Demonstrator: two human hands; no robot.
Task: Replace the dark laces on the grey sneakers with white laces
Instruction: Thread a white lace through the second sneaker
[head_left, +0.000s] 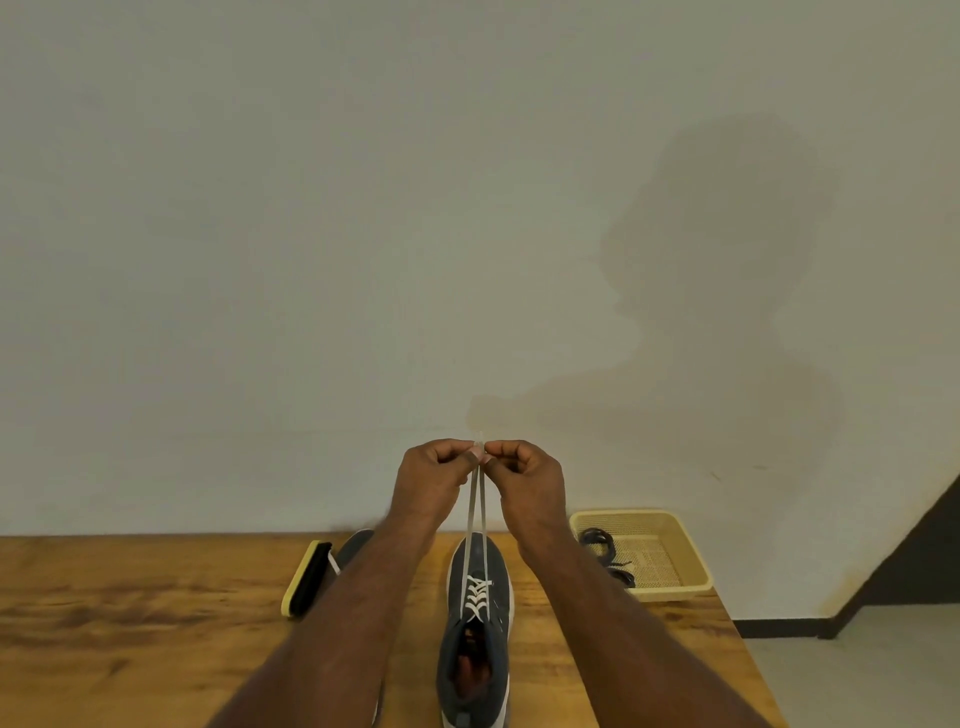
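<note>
Here the left hand (434, 467) and right hand (524, 467) pinch both tips of the white lace (477, 519); soft and limp, it probably handles best by its stiffer ends.

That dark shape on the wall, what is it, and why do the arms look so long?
In the head view, the dark shape is the person's shadow, so the light comes from behind and to the left. The wide lens stretches the arms toward the bottom edge. The left hand and right hand, pinching the white lace above the sneaker, look sharp; the table grain looks smeared.
</note>
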